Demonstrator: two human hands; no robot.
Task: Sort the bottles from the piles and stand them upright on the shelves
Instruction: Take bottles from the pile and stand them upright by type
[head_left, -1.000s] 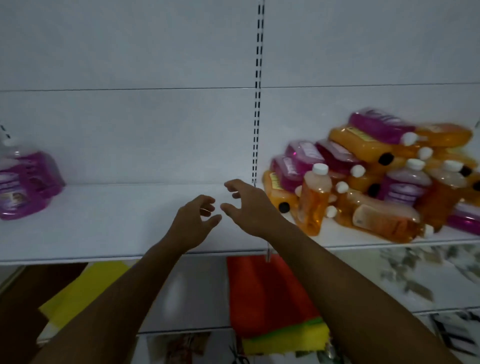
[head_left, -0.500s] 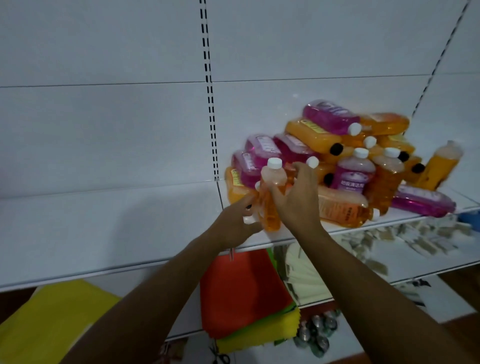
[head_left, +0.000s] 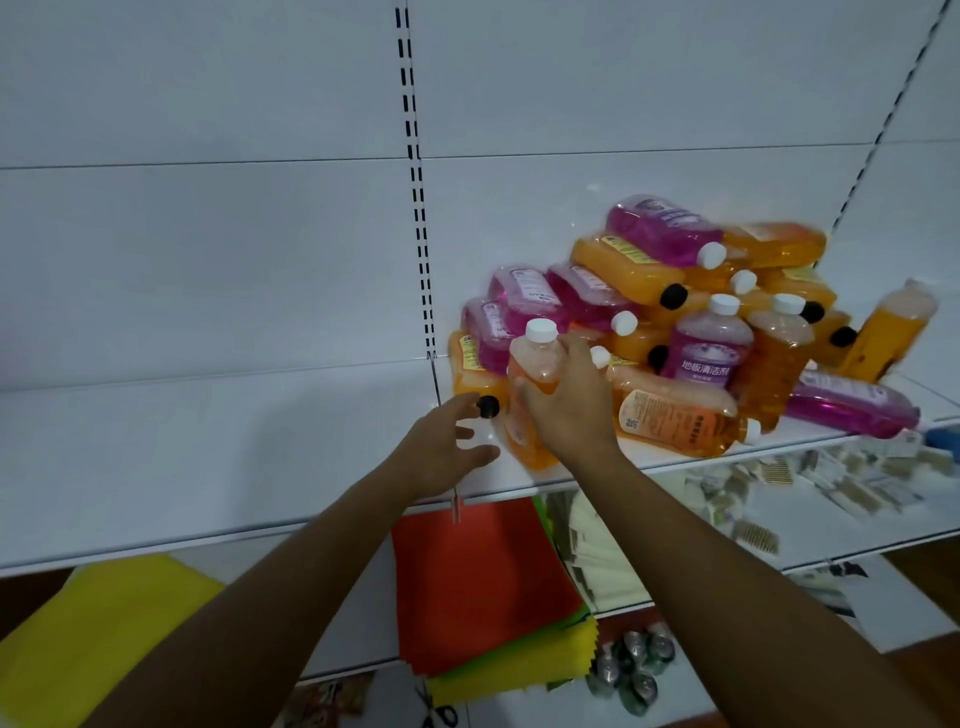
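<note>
An upright orange bottle with a white cap (head_left: 535, 374) stands at the front left of the pile, and my right hand (head_left: 571, 405) grips its body. My left hand (head_left: 447, 447) hovers just left of it with fingers spread and holds nothing. Its fingertips are near the black cap of a lying orange bottle (head_left: 475, 379). The pile (head_left: 675, 312) is a heap of orange and purple bottles on the white shelf (head_left: 208, 457), most lying on their sides. A purple bottle with a white cap (head_left: 706, 348) stands upright within it.
An orange bottle (head_left: 888, 332) leans at the far right, and a purple one (head_left: 852, 405) lies near it. The shelf below holds red cloth (head_left: 478, 582), yellow cloth (head_left: 93, 623), small packets (head_left: 779, 488) and metal cans (head_left: 634, 670).
The view swung right from the bare shelf to the pile. Both hands reached in. My right hand took hold of the upright orange bottle, and my left hand drew back a little from it.
</note>
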